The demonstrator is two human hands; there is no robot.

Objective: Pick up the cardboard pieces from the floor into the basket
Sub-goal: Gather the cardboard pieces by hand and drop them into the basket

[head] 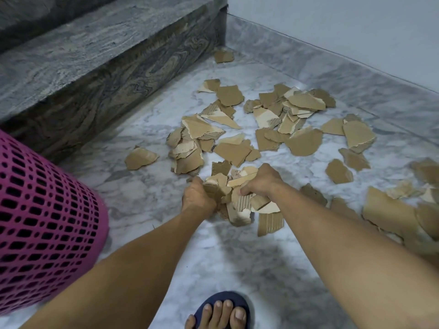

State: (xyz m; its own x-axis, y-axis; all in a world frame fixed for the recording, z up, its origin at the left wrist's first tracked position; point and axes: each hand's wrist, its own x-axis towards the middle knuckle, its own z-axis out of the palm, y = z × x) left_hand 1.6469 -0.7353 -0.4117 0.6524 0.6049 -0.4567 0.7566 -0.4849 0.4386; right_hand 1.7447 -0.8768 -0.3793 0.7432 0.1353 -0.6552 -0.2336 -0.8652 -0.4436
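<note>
I see the left hand (197,197) and right hand (262,180) with fingers curled, clamping a bunch of cardboard pieces (234,198) between them above the floor (237,257); more lie toward one o'clock, the pink basket (45,224) at nine.

A single wide-angle camera worn on the person's head looks forward and steeply down at the marble floor (237,262), near enough that both forearms run up from the bottom edge. The wide lens takes in the pink basket (42,222) at the left edge, the stone step (107,74) behind and the wall (356,24) at the upper right. Straight lines bend near the edges.
</note>
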